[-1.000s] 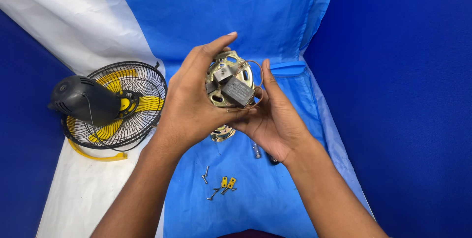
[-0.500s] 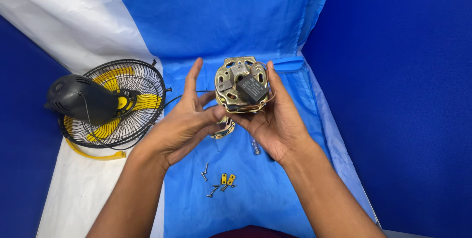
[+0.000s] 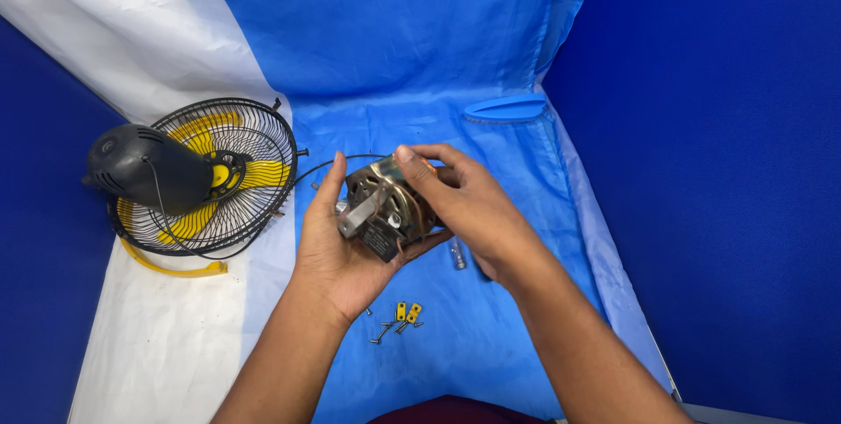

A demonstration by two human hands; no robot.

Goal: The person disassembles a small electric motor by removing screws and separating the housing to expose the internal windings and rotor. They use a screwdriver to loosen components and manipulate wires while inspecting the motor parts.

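Note:
A round metal fan motor point(image 3: 385, 207) with copper windings and a grey block on its side rests in the palm of my left hand point(image 3: 337, 253), which cups it from below. My right hand point(image 3: 469, 205) covers the motor from the right, fingers curled over its top edge. Both hands hold it low over the blue sheet point(image 3: 491, 328). A thin black cable point(image 3: 328, 166) runs from the motor toward the fan on the left.
A black wire fan cage point(image 3: 254, 135) with yellow blades and a black rear housing point(image 3: 144, 166) lies at the left on the white sheet. Small screws and two yellow clips point(image 3: 406, 312) lie below my hands. A small metal part point(image 3: 456, 253) lies by my right wrist.
The hands have lowered the motor from chest height toward the sheet and turned it. My left hand now cups it from below; my right hand has moved over its top.

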